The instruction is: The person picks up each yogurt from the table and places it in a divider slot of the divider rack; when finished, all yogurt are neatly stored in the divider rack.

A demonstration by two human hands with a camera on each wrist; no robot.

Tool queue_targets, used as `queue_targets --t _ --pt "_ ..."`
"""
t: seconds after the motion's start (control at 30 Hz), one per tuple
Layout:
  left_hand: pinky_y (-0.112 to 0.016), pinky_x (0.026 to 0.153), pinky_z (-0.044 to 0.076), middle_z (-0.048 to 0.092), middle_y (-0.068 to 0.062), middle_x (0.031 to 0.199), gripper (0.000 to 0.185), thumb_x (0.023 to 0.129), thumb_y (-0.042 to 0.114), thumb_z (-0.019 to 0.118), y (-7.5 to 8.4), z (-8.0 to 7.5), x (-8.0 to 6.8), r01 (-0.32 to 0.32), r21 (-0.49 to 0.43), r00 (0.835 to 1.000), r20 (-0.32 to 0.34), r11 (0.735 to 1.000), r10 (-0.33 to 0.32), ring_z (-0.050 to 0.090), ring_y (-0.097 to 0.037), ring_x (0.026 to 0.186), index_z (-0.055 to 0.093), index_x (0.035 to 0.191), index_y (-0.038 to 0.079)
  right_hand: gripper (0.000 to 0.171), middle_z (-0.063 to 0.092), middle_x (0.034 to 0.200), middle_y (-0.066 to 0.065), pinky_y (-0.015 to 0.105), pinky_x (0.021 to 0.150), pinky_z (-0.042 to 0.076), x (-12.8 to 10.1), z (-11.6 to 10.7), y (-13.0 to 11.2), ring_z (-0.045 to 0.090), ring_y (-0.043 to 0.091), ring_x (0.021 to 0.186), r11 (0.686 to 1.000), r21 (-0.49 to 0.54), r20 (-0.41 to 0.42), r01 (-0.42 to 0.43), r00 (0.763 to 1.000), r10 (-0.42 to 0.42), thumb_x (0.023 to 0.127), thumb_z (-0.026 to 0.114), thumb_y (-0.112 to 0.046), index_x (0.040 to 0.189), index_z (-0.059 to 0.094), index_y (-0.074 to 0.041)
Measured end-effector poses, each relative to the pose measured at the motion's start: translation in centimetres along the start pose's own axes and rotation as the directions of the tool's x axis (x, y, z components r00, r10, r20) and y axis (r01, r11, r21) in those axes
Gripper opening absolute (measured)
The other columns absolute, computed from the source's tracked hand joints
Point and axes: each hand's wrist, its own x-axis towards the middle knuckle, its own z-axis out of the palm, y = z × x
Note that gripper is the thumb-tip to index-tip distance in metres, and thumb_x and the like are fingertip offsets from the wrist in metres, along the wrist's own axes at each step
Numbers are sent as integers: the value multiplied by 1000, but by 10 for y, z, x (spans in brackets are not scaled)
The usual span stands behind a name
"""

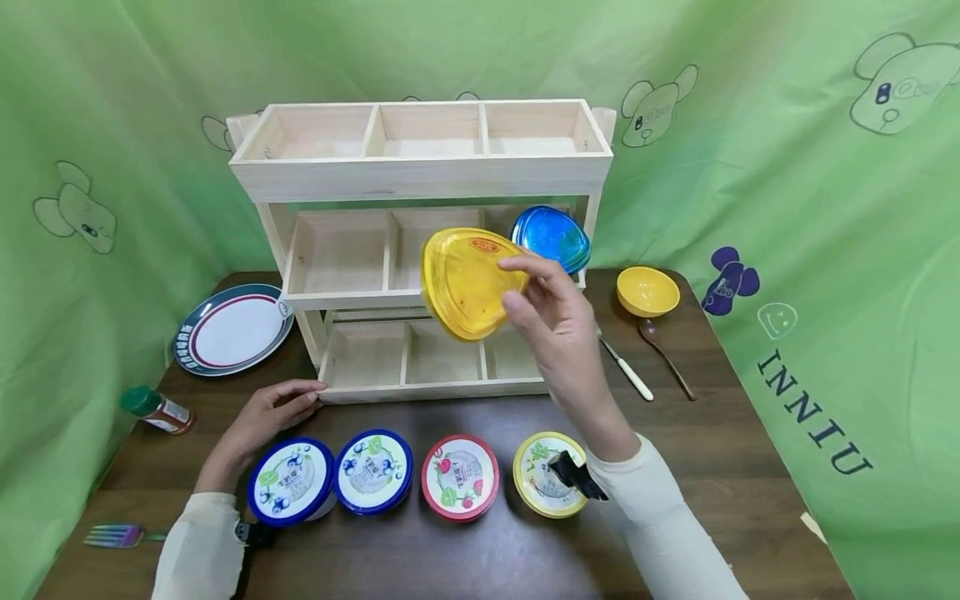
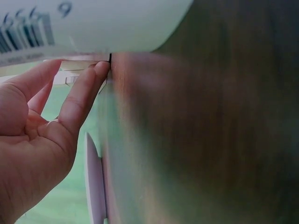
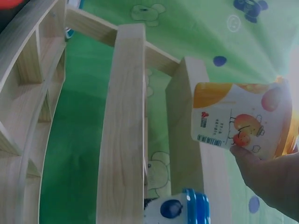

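Note:
In the head view my right hand (image 1: 558, 333) grips a rounded-triangular tub by its side, its translucent yellow lid (image 1: 468, 283) turned toward me. The right wrist view shows its white side (image 3: 243, 123) with orange fruit prints and a thumb against it. It is raised in front of the three-tier wooden rack (image 1: 420, 179). A blue-lidded tub (image 1: 551, 237) sits in the rack's middle tier, right compartment. My left hand (image 1: 266, 417) touches the bottom tier's front left corner with extended fingers. In the left wrist view its fingertips (image 2: 102, 70) meet that wood beside a barcoded white tub (image 2: 112, 28).
Along the front stand two blue-rimmed tubs (image 1: 372, 472), a red-rimmed tub (image 1: 460, 477) and a yellow-rimmed tub (image 1: 540, 467). At left are a plate (image 1: 236, 329), a green-capped jar (image 1: 157, 410) and a fork (image 1: 116, 536). At right are a yellow bowl (image 1: 647, 292), a wooden spoon (image 1: 666, 358) and a white-handled utensil (image 1: 630, 372).

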Motion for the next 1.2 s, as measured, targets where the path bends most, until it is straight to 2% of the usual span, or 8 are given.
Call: queue_targets --t 0.13,0.23,0.37,0.53,0.77,1.03,1.2 --pt "-23 95 61 63 -25 143 40 114 14 58 -1 2 -1 -8 1 1000 -2 1000 8 69 -2 109 59 148 -8 34 55 150 14 27 102 57 18 9 10 57 28 128 998 -42 23 41 999 -40 107 61 -3 138 59 9" --pt "-22 95 61 65 -21 141 40 114 16 58 0 3 0 -11 -6 1000 -1 1000 11 69 -1 109 60 147 -7 34 55 150 14 32 112 54 30 13 21 55 26 135 994 -84 11 69 998 -68 108 61 0 140 58 9" --pt "-22 95 61 64 -21 144 40 115 18 59 0 3 2 -21 -18 1000 2 1000 21 69 0 110 61 146 -7 35 54 150 16 37 116 52 39 17 36 56 24 134 990 -116 -21 79 996 -82 108 61 2 142 56 9" --pt "-25 99 60 56 -29 152 43 115 19 59 1 3 3 -26 -22 1000 9 999 26 68 -3 116 60 148 -8 35 51 152 14 37 116 52 45 18 51 57 22 135 992 -119 -64 43 997 -51 111 60 -3 145 56 5" --pt "-28 100 60 54 -30 154 43 115 20 59 0 2 2 -9 -10 1000 4 1000 9 68 -14 123 60 149 -6 35 51 155 15 36 124 44 54 23 63 51 23 145 990 -143 -76 3 997 -14 112 61 -7 145 58 4" --pt "-27 100 60 53 -30 154 44 114 20 60 -1 2 2 -9 -39 1000 7 999 9 68 -6 119 59 149 -7 35 53 153 16 38 120 49 56 29 70 54 24 143 989 -140 -88 -39 996 26 111 63 -8 144 59 4" --pt "-26 100 60 54 -30 154 44 114 21 60 -2 3 1 -15 -44 1000 5 999 15 67 -2 116 60 149 -7 35 55 153 15 36 119 50 58 32 73 54 25 142 983 -173 -97 -64 994 48 111 64 -11 143 60 2"
